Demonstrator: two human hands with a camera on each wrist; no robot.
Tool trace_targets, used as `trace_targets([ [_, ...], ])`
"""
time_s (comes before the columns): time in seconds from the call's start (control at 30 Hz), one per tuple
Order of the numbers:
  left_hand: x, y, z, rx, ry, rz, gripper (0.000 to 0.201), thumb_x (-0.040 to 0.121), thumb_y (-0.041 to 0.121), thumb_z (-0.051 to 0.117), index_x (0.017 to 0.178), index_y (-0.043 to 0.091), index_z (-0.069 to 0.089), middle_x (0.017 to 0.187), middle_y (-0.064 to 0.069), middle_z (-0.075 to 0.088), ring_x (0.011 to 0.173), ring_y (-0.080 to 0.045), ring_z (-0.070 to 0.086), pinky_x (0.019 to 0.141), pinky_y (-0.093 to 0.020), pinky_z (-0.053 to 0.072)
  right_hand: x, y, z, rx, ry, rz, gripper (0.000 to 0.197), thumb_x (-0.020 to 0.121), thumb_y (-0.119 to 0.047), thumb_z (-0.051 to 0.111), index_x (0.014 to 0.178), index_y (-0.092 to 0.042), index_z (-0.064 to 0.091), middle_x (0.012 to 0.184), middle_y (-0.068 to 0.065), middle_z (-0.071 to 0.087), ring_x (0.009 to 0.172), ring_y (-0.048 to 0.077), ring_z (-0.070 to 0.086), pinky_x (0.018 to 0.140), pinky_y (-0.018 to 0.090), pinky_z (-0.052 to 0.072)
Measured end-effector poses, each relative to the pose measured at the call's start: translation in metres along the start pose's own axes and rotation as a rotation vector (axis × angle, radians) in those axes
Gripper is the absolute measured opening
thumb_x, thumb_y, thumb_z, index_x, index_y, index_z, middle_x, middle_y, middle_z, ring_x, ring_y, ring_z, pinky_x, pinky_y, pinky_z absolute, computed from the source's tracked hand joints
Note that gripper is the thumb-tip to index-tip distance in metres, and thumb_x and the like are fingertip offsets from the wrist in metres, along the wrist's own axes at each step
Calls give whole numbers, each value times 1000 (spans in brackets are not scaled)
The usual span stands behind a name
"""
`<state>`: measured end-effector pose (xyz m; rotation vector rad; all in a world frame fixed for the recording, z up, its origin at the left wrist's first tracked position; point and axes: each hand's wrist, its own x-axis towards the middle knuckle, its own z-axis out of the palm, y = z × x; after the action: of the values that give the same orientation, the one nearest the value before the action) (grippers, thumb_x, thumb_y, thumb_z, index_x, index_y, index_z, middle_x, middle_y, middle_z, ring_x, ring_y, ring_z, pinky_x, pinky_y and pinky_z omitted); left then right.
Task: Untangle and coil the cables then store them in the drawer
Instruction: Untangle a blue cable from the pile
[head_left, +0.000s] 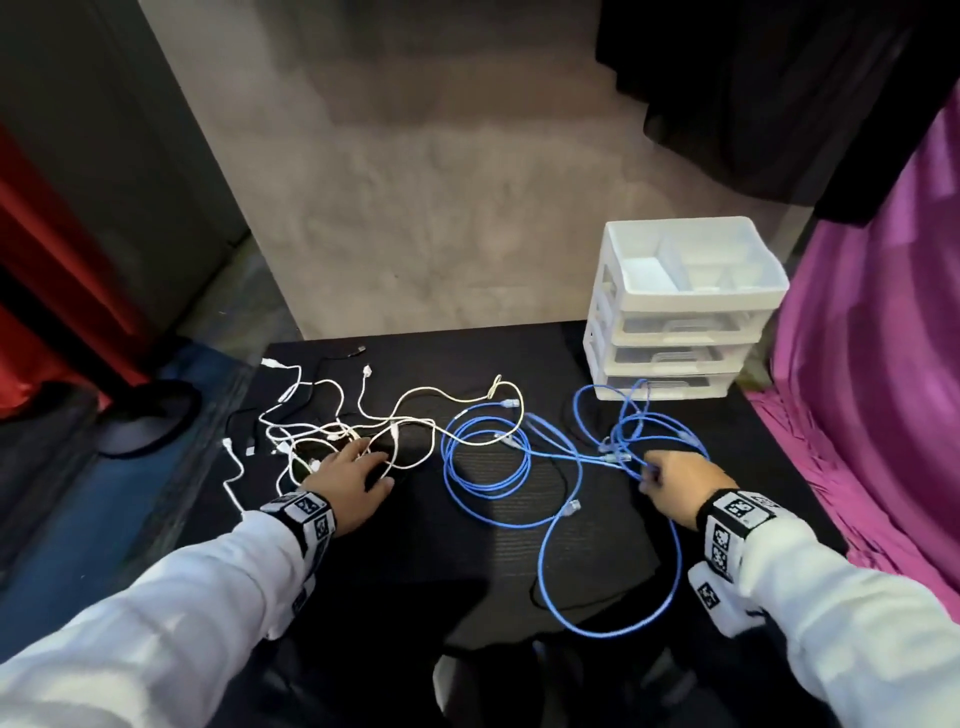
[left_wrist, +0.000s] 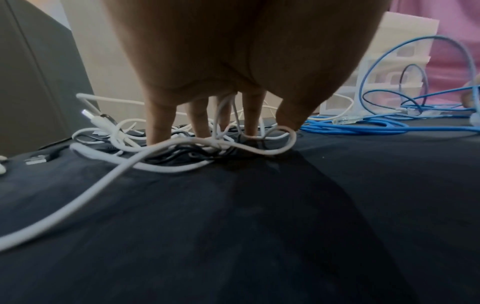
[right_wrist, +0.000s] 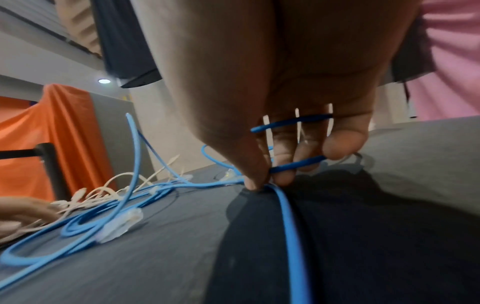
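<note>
A tangle of white cables (head_left: 332, 431) (left_wrist: 182, 144), with black cables (head_left: 311, 395) under it, lies on the left of the black-covered table (head_left: 415, 571). My left hand (head_left: 371, 462) (left_wrist: 223, 131) presses straight, spread fingers down onto this tangle. Blue network cables (head_left: 488, 467) (right_wrist: 291, 226) loop across the middle and right. My right hand (head_left: 649, 475) (right_wrist: 267, 181) pinches a blue strand between thumb and forefinger, and other blue loops pass across its fingers. A white three-drawer unit (head_left: 685, 312) stands at the back right, its drawers pushed in.
A pink cloth (head_left: 883, 364) hangs close along the table's right side. Dark fabric (head_left: 779, 104) hangs above the drawer unit. On the left the floor drops away, with a round black base (head_left: 150, 415) and red cloth (head_left: 41, 260). A beige wall (head_left: 441, 208) backs the table.
</note>
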<state>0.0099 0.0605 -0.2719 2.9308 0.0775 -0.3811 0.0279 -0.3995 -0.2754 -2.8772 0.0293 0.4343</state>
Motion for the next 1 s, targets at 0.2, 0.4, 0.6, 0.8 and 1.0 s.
trace_targets([
  [0.2, -3, 4, 8, -76, 70, -42, 59, 94, 62, 50, 146, 34, 47, 166, 3, 22, 146, -30, 34, 120, -48, 29, -9, 15, -15, 179, 119, 112, 12, 93, -29, 71, 87, -22, 63, 92, 2, 70, 103, 29, 68, 78, 26, 40],
  [0.4, -20, 33, 4, -161, 339, 20, 54, 91, 56, 59, 140, 33, 54, 167, -4, 16, 153, -29, 20, 118, -68, 15, -21, 7, -16, 300, 141, -6, 31, 93, -19, 76, 123, -18, 68, 100, 4, 70, 105, 24, 69, 85, 21, 40],
  [0.6, -49, 76, 25, -399, 534, 318, 47, 87, 54, 53, 124, 28, 67, 150, -8, 44, 136, -29, 45, 115, -52, 36, -25, 9, -20, 152, 219, -21, 21, 90, -27, 74, 110, -24, 70, 99, 2, 69, 101, 28, 68, 89, 34, 52],
  [0.8, -80, 123, 59, -536, 324, 377, 39, 87, 54, 51, 116, 35, 69, 146, 8, 47, 138, -14, 46, 123, -53, 22, -19, 18, -7, 3, -52, 38, 22, 84, -37, 80, 96, -26, 65, 93, -8, 66, 102, 23, 68, 88, 30, 52],
  [1.0, -89, 123, 60, -676, 238, 382, 34, 90, 48, 54, 113, 31, 72, 130, 17, 54, 127, 0, 52, 114, -36, 39, -42, 8, -52, 104, 352, 3, 14, 94, -29, 63, 83, -20, 61, 82, 11, 71, 86, 35, 72, 75, 38, 55],
])
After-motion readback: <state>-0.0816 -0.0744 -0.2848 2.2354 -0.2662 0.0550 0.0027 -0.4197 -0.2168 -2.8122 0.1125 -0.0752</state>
